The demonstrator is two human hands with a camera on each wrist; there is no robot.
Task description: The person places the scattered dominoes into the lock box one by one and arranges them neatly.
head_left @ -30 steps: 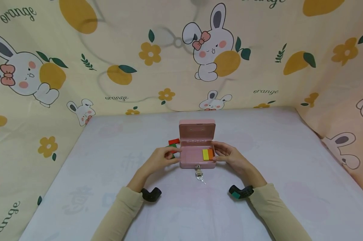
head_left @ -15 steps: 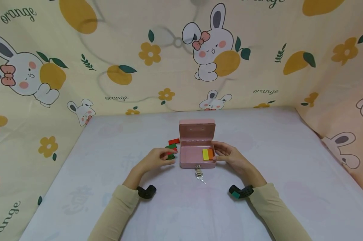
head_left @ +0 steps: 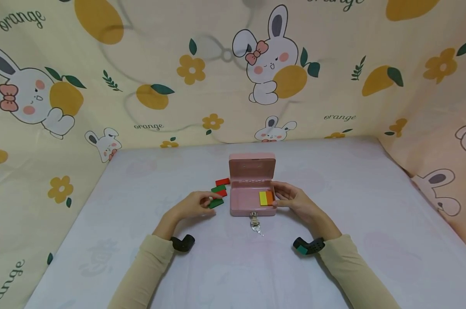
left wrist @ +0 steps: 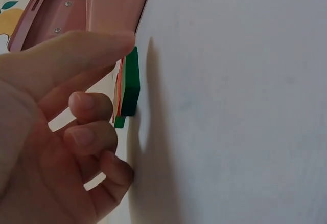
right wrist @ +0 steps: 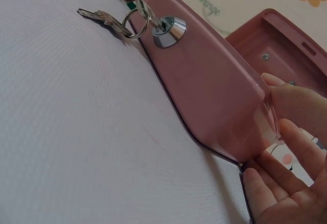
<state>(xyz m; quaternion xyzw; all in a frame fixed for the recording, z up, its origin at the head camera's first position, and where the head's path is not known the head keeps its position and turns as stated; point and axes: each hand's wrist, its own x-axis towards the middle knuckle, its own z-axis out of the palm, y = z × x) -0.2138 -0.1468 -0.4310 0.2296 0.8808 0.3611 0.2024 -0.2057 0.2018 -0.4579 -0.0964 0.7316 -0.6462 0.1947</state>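
A pink cash box (head_left: 240, 212) stands on the table with its lid (head_left: 252, 169) raised. Inside, at the right, a yellow block (head_left: 263, 198) lies beside an orange block (head_left: 270, 198). My right hand (head_left: 299, 207) holds the box's right side, thumb at the rim and fingers against the outer wall. To the left of the box, my left hand (head_left: 189, 206) hovers by a green block (left wrist: 131, 83), fingers loosely bent, with no grip on it visible. Behind that block lie a red block (head_left: 222, 193), another green block (head_left: 218, 189) and a farther red block (head_left: 222, 182).
Keys (head_left: 257, 226) on a ring hang from the lock (right wrist: 170, 31) at the box's front. A white cloth (head_left: 233, 274) covers the table. Patterned fabric (head_left: 225, 94) rises behind and at both sides. Black wrist cameras (head_left: 183, 243) sit on both wrists.
My left hand has drawn away from the box's left wall, leftward to the green block nearest me. That block has shifted slightly left and shows more fully. The right hand keeps its hold.
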